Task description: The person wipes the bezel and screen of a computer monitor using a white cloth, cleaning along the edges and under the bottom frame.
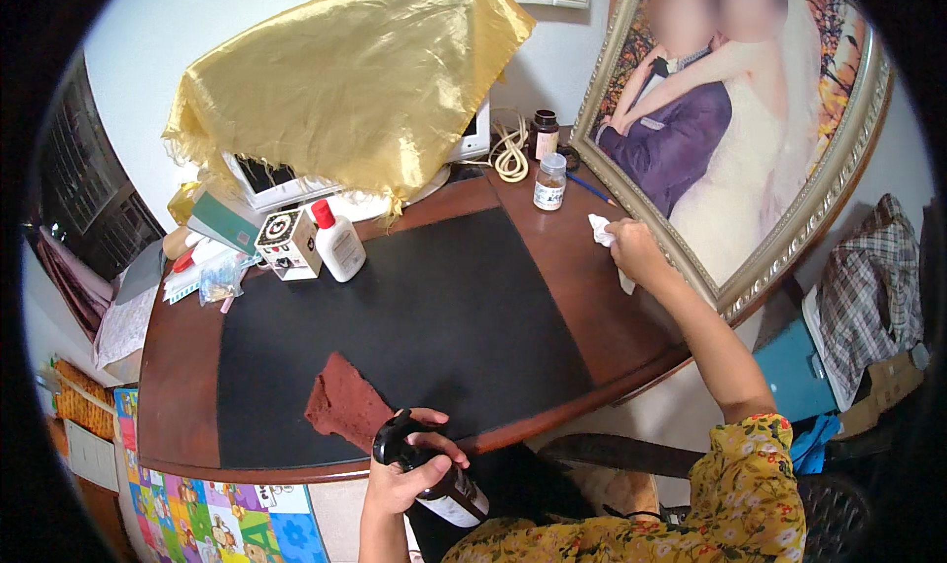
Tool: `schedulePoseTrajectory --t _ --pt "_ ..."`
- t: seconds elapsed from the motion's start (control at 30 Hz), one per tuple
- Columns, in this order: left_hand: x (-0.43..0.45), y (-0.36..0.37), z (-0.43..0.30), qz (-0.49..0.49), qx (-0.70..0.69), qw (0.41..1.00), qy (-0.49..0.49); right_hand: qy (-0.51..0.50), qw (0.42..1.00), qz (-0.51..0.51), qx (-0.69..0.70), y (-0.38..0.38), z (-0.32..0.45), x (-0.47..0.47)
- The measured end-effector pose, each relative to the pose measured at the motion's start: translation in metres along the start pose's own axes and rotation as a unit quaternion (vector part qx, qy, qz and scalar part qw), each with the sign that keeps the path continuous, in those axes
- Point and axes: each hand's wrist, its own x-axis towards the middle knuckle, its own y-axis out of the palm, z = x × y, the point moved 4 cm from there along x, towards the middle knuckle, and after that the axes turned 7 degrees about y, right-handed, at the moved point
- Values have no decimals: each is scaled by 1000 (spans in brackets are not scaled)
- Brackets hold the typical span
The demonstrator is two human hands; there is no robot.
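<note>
My left hand (403,482) grips a dark spray bottle (455,493) with a black trigger head, just over the desk's front edge. Close behind it a reddish-brown cloth (348,400) lies rumpled on the black desk pad (414,304). Out to the right, my right hand (642,254) is closed on a crumpled white tissue (602,232); part of the tissue hangs below the hand. That hand is at the lower left edge of a large framed photograph (710,134), above the brown wooden desktop (584,297). Whether it touches the frame is hard to tell.
A lidded glass jar (550,184), a dark bottle (544,135) and a blue pencil (590,189) are near the frame. A gold cloth (348,82) drapes a monitor (473,138). At left stand a white red-capped bottle (339,243) and a patterned box (288,245). A chair (621,452) is below.
</note>
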Motion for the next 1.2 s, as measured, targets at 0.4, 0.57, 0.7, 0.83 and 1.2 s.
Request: schedulePoseTrajectory --t 0.4,0.57,0.7,0.83,1.2 --pt "0 -1 -2 -9 -6 1000 0 -91 995 43 16 53 61 79" --pt "-1 0 -5 -14 -18 1000 -14 -45 998 33 3 79 42 83" --pt "0 -1 -2 7 -34 999 -5 -51 996 34 70 85 34 79" --pt "0 -1 -3 4 -25 1000 -2 -188 960 86 187 76 86 43" --pt "-1 0 -2 -5 -17 1000 -16 -321 862 240 312 3 186 -91"
